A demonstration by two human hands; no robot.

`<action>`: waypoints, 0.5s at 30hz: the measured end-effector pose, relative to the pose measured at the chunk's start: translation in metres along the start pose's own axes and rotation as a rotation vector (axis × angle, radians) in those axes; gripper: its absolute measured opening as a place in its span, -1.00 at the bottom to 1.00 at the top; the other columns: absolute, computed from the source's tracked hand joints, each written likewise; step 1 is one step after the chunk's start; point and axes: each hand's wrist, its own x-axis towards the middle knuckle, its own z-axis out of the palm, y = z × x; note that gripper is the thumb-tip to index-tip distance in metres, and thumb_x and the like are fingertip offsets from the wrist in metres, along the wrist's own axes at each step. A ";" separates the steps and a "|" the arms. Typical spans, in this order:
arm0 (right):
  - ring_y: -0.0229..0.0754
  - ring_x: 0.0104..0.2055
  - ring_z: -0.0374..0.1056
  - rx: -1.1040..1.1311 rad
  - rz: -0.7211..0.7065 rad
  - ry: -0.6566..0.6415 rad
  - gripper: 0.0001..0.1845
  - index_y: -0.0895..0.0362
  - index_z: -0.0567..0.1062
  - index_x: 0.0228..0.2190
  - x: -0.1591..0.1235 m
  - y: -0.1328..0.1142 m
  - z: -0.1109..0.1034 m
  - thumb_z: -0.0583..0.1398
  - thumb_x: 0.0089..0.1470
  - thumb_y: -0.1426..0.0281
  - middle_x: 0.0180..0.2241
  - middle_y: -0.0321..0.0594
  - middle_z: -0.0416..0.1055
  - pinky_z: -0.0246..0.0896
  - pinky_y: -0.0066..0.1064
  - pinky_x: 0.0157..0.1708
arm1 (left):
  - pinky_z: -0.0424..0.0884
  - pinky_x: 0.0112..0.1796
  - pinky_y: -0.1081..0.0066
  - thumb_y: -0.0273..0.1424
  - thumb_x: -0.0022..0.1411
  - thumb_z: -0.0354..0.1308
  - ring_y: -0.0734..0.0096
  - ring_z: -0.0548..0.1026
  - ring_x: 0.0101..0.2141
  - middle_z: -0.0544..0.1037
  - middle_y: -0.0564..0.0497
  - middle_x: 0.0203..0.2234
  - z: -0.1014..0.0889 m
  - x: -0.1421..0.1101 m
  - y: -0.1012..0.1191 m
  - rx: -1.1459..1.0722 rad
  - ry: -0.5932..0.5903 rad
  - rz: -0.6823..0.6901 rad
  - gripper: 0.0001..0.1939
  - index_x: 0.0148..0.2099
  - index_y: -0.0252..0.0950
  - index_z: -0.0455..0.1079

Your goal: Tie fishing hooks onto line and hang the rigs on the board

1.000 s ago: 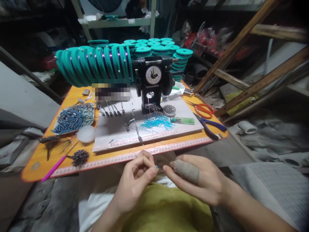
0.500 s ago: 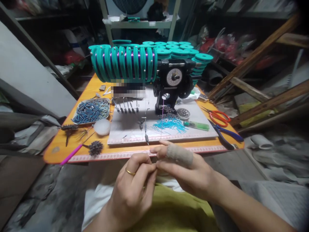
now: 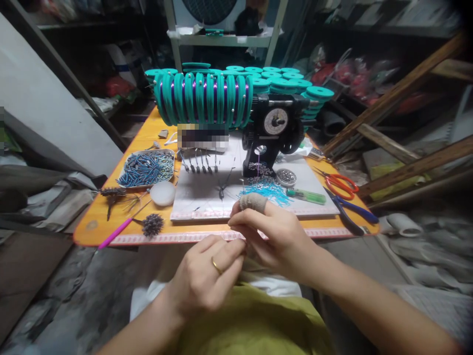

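Turquoise pieces (image 3: pixel 266 191) lie on the white board (image 3: pixel 195 186) just beyond the right hand (image 3: pixel 273 234), which has risen across the board's edge, hiding where a spring-wired weight showed; attention seems shifted there. Right and left hand (image 3: pixel 209 271) are curled; any grip is hidden. The black machine (image 3: pixel 257 130) blocks the rear; blue-handled pliers (image 3: pixel 362 213) lie rightward on the bench (image 3: pixel 83 234).

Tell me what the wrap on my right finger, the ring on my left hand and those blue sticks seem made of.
Wrap: probably cloth tape, matte grey, with a dull, slightly rough look.
Ring: likely gold-coloured metal, polished, given its shine; solid or plated is unclear.
Blue sticks: perhaps plastic, judging by their even, bright colour; finish too small to tell.
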 end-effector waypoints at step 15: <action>-0.65 -0.12 0.18 -0.069 -0.262 0.021 -0.71 0.13 0.41 -0.28 -0.020 0.004 0.005 0.27 -0.04 0.25 -0.34 -0.40 0.34 0.01 -0.51 0.32 | 0.29 -0.44 0.65 -0.27 -0.04 0.42 0.63 0.39 -0.46 0.42 0.07 -0.53 0.002 0.007 -0.006 -1.671 -0.093 -1.345 -0.69 -0.51 -0.38 0.41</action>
